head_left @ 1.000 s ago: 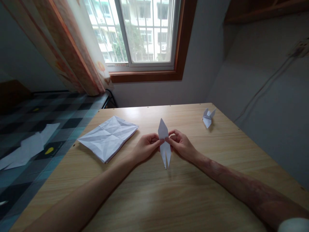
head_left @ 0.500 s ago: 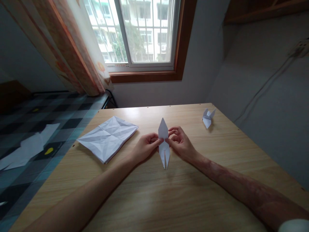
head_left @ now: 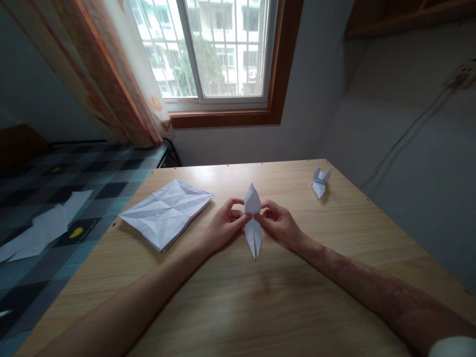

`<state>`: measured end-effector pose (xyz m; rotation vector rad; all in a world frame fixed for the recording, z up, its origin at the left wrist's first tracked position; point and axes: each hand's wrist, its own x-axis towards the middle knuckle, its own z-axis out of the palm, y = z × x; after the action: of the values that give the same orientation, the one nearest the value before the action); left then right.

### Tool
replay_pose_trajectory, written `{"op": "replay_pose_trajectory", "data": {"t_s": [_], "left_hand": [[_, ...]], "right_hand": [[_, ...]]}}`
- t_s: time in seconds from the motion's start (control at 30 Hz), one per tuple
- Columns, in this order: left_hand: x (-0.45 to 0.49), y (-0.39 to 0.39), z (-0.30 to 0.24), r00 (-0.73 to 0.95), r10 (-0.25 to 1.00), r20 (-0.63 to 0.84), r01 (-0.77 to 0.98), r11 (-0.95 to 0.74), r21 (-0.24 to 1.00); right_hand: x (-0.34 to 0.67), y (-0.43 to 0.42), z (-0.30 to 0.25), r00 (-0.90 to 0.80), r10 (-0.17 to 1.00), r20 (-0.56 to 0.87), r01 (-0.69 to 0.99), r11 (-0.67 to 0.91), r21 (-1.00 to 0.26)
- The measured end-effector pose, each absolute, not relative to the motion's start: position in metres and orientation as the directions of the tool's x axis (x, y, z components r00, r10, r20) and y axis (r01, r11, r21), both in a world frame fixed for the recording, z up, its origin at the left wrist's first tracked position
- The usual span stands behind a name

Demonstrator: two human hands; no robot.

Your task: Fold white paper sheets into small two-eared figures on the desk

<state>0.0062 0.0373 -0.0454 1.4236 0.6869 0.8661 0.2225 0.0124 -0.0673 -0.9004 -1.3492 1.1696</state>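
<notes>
A long white folded paper (head_left: 253, 203) is held over the middle of the table, one point away from me and two narrow points toward me with a slit between them. My left hand (head_left: 227, 223) pinches its left edge near the middle, thumb on the upper face. From the other side my right hand (head_left: 279, 223) grips the right edge at the same height, its thumb close to the left one. The fingers behind the paper are partly hidden.
A stack of creased white paper sheets (head_left: 167, 210) lies left on the wooden table (head_left: 238, 307). At the far right stands a finished-looking folded paper figure (head_left: 320, 182). White paper pieces (head_left: 52, 225) lie on the checked bedding (head_left: 33, 277) left of the table.
The far part of the folded paper has tilted and bulged slightly to the right. My left index finger has moved up along its left edge, and my right fingers have shifted slightly.
</notes>
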Motion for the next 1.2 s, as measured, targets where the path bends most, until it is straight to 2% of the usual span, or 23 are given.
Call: {"op": "replay_pose_trajectory", "data": {"t_s": [0.27,0.43,0.53,0.67,0.87,1.03,1.2], "left_hand": [[0.007,0.036,-0.047,0.506,0.845,0.172,-0.173,-0.097,0.980],[0.006,0.037,-0.045,0.469,0.857,0.214,-0.099,-0.190,0.977],[0.006,0.038,-0.043,0.422,0.881,0.212,-0.083,-0.196,0.977],[0.006,0.038,-0.043,0.460,0.867,0.190,-0.089,-0.168,0.982],[0.007,0.039,-0.053,0.490,0.850,0.195,-0.109,-0.162,0.981],[0.007,0.038,-0.049,0.448,0.868,0.214,-0.137,-0.170,0.976],[0.008,0.037,-0.047,0.383,0.893,0.236,-0.131,-0.200,0.971]], "right_hand": [[0.224,0.018,-0.074,-0.087,0.926,0.368,-0.134,0.355,-0.925],[0.225,0.013,-0.067,-0.108,0.911,0.398,-0.087,0.391,-0.916],[0.228,0.009,-0.059,-0.145,0.905,0.401,-0.038,0.400,-0.916],[0.230,0.005,-0.054,-0.184,0.902,0.391,-0.038,0.391,-0.920],[0.225,0.004,-0.059,-0.168,0.955,0.245,-0.015,0.246,-0.969],[0.224,0.005,-0.057,-0.177,0.942,0.284,0.075,0.300,-0.951],[0.224,0.006,-0.057,-0.161,0.940,0.299,0.058,0.312,-0.948]]}}
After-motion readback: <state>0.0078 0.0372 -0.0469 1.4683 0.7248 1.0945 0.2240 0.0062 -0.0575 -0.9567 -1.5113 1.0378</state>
